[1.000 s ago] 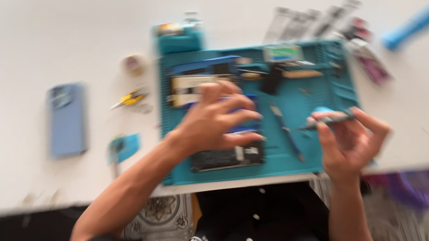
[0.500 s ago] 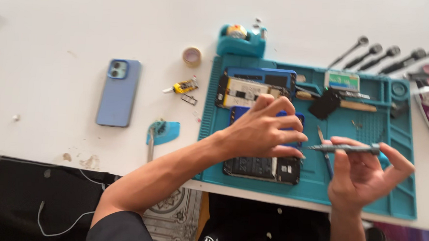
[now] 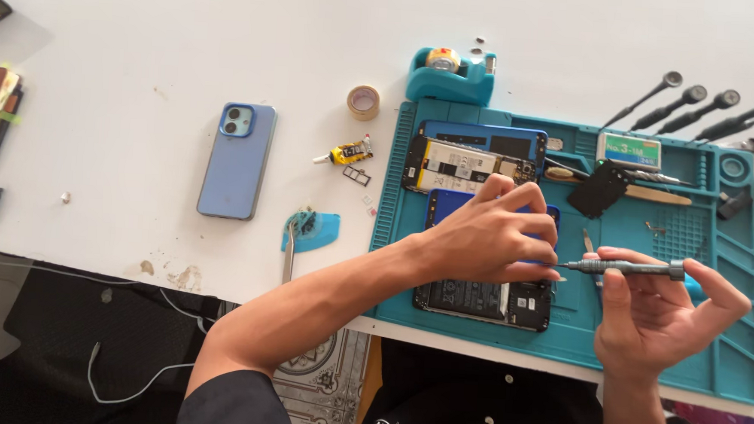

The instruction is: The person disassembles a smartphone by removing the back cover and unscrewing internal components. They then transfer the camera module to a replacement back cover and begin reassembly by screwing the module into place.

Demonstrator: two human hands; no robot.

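My left hand hovers with curled fingers over an opened phone that lies on the teal repair mat; its fingertips meet the tip of a grey precision screwdriver. That screwdriver lies level in my right hand, gripped between thumb and fingers, tip pointing left. A second opened phone with a yellow-and-white battery rests on a blue back cover at the mat's far side.
A blue phone lies face down on the white table, left of the mat. Nearby are a small glue tube, a tape roll, a teal tape dispenser and a blue pick. Several black-handled tools lie at the far right.
The view has swung right and steadied, so the mat sits further right. Both hands have drawn together, and the screwdriver tip now meets my left fingertips.
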